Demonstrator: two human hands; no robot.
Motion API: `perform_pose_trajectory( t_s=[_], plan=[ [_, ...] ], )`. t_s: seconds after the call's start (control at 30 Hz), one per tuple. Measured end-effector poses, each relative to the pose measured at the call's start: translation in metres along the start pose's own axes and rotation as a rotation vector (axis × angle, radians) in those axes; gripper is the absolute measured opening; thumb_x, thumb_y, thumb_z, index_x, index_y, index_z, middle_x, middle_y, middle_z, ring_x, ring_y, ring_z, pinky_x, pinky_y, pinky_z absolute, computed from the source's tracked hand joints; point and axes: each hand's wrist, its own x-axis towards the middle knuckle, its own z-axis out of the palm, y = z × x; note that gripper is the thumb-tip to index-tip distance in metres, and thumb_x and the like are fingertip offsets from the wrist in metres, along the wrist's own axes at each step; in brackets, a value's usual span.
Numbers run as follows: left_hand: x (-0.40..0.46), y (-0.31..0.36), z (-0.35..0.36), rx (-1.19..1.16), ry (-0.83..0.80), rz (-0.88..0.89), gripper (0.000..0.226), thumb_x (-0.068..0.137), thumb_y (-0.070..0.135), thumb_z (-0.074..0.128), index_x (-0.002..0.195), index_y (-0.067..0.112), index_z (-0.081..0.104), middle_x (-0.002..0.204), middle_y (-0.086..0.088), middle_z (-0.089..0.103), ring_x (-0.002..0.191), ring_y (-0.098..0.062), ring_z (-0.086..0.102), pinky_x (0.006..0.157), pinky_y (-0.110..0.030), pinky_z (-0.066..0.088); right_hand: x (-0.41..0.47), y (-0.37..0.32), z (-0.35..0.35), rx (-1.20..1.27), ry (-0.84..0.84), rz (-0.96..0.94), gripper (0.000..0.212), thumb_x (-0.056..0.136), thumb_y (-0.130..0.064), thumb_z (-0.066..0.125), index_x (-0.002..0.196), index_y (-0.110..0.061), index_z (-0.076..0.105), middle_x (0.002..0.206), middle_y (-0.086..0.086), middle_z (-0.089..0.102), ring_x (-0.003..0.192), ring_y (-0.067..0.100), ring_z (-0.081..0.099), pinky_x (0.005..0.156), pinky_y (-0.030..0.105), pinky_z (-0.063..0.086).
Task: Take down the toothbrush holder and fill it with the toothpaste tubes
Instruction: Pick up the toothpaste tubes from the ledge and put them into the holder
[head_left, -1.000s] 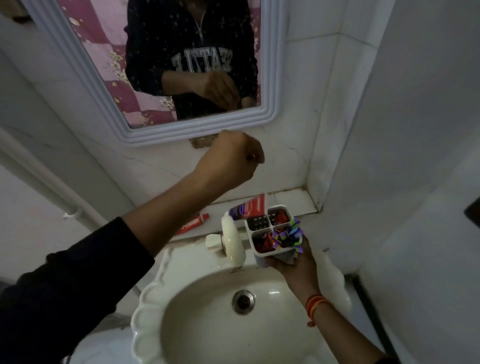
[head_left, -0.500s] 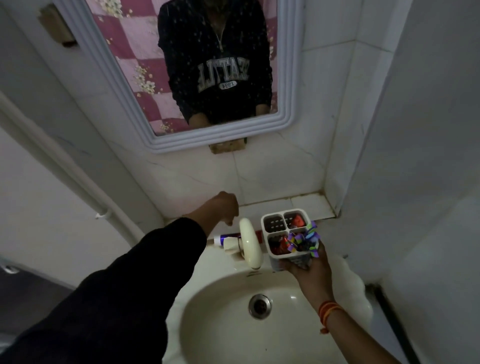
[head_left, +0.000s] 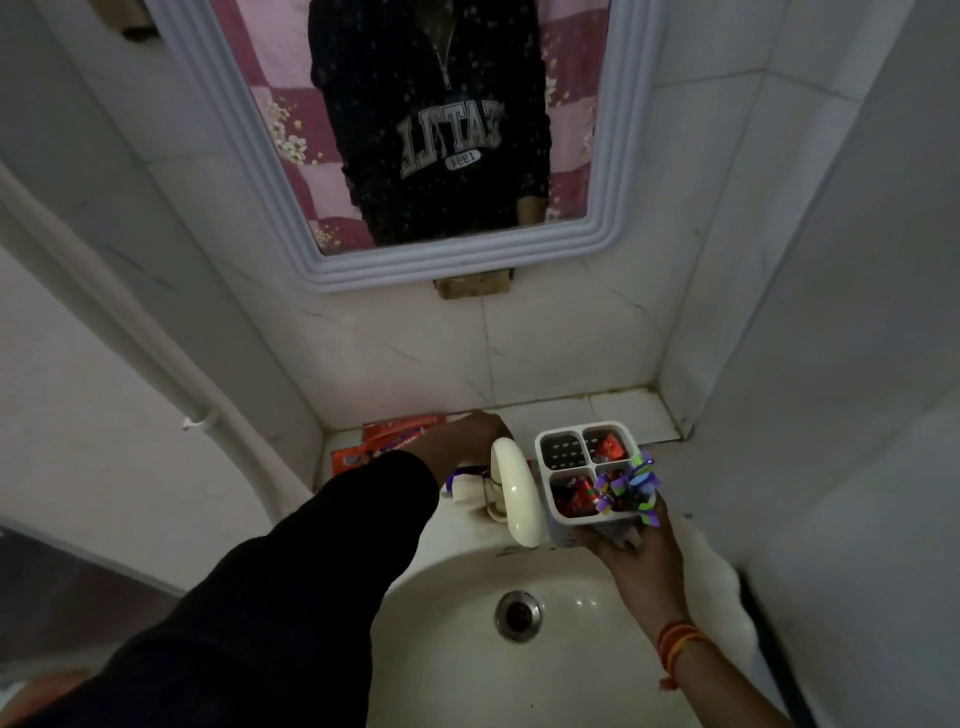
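My right hand (head_left: 636, 564) holds a white four-compartment toothbrush holder (head_left: 552, 512) from below, over the basin's right rim. Red tubes stick up in at least two compartments, the back-left one looks bare, and a purple-green ribbon bow (head_left: 631, 486) sits on its front corner. My left hand (head_left: 475, 434) reaches down to the tiled ledge behind the faucet, its fingers curled over a toothpaste tube whose white-and-purple end (head_left: 462, 475) shows under the wrist. Red toothpaste packs (head_left: 384, 444) lie on the ledge just left of that hand. Whether the fingers grip the tube is hidden.
A cream faucet (head_left: 514, 493) stands between my two hands at the back of the white basin (head_left: 452, 670), with its drain (head_left: 518, 616) below. A white-framed mirror (head_left: 457, 262) hangs above. A white pipe (head_left: 156, 353) runs down the left wall. The tiled wall corner closes in on the right.
My left hand dropped from fist height near the mirror down to the ledge and onto the toothpaste tube. The holder stays in my right hand; the view tilted upward.
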Motion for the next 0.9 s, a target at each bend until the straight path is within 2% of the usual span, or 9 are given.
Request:
perform_pose_trajectory(
  t_s=[0.1,0.2,0.33,0.43,0.5,0.6,0.7,0.8,0.9],
  plan=[
    [0.008,0.004,0.007,-0.120,0.006,0.042,0.019,0.084,0.015,0.067,0.093,0.003,0.078,0.095,-0.015,0.077,0.077,-0.022,0.070,0.078,-0.038,0.058,0.002,0.000,0.002,0.007,0.003,0.014,0.092,0.065,-0.009,0.095,0.130,-0.057,0.050,0.132,-0.022,0.063,0.127,0.009,0.059,0.107,0.050,0.052],
    [0.012,0.001,0.004,-0.270,0.037,0.032,0.015,0.079,0.018,0.074,0.079,0.003,0.077,0.073,-0.006,0.071,0.063,-0.012,0.063,0.063,-0.029,0.051,0.001,0.002,0.002,-0.013,0.010,0.008,0.094,0.065,-0.009,0.095,0.123,-0.068,0.051,0.125,-0.036,0.064,0.124,0.002,0.058,0.104,0.042,0.052],
    [0.010,-0.009,-0.020,-0.294,0.226,0.002,0.024,0.086,0.016,0.074,0.105,0.001,0.076,0.105,-0.013,0.073,0.095,-0.024,0.068,0.083,-0.033,0.054,0.001,0.001,0.000,-0.022,0.019,0.026,0.096,0.063,-0.008,0.096,0.117,-0.073,0.051,0.118,-0.045,0.062,0.115,-0.013,0.058,0.097,0.028,0.051],
    [-0.009,-0.024,-0.037,-0.337,0.294,0.064,0.016,0.088,0.001,0.069,0.101,0.002,0.077,0.103,-0.014,0.075,0.095,-0.027,0.071,0.085,-0.036,0.057,0.000,-0.004,-0.001,-0.029,0.016,0.025,0.089,0.056,-0.029,0.096,0.116,-0.075,0.049,0.117,-0.046,0.061,0.111,-0.022,0.057,0.085,0.008,0.051],
    [-0.029,-0.028,-0.049,-0.488,0.401,0.126,0.017,0.090,-0.005,0.065,0.096,0.008,0.075,0.098,-0.012,0.076,0.090,-0.026,0.075,0.076,-0.031,0.059,0.001,-0.003,-0.001,-0.023,0.016,0.027,0.090,0.058,-0.024,0.097,0.115,-0.075,0.050,0.118,-0.043,0.063,0.112,-0.018,0.060,0.088,0.013,0.051],
    [-0.040,-0.024,-0.074,-0.743,0.602,0.183,0.025,0.093,0.000,0.064,0.092,0.024,0.071,0.088,-0.004,0.078,0.076,-0.017,0.079,0.065,-0.022,0.060,0.004,0.002,-0.001,0.001,0.004,0.038,0.092,0.063,-0.007,0.095,0.115,-0.070,0.053,0.120,-0.027,0.068,0.119,0.006,0.063,0.099,0.037,0.054],
    [-0.034,-0.012,-0.073,-0.368,0.484,0.166,0.029,0.090,0.016,0.072,0.109,0.037,0.067,0.102,0.004,0.077,0.082,0.000,0.074,0.066,-0.009,0.053,0.004,0.002,0.001,0.000,-0.007,0.036,0.087,0.063,-0.007,0.095,0.120,-0.056,0.052,0.125,-0.019,0.065,0.119,0.012,0.063,0.095,0.031,0.054],
    [-0.010,-0.006,-0.034,0.065,0.177,-0.025,0.058,0.089,0.032,0.073,0.142,0.020,0.054,0.138,-0.007,0.061,0.121,-0.022,0.062,0.095,-0.024,0.049,0.004,0.001,0.001,0.005,-0.009,0.051,0.085,0.062,-0.006,0.096,0.118,-0.054,0.053,0.121,-0.020,0.067,0.113,-0.001,0.063,0.085,0.015,0.054],
    [0.006,-0.008,-0.004,0.095,0.106,-0.176,0.042,0.095,0.036,0.061,0.130,0.013,0.061,0.127,-0.011,0.067,0.112,-0.026,0.065,0.084,-0.026,0.048,0.005,0.001,0.001,0.030,-0.011,0.069,0.084,0.061,-0.005,0.096,0.117,-0.053,0.055,0.120,-0.020,0.068,0.108,-0.009,0.063,0.077,0.007,0.054]
  ],
)
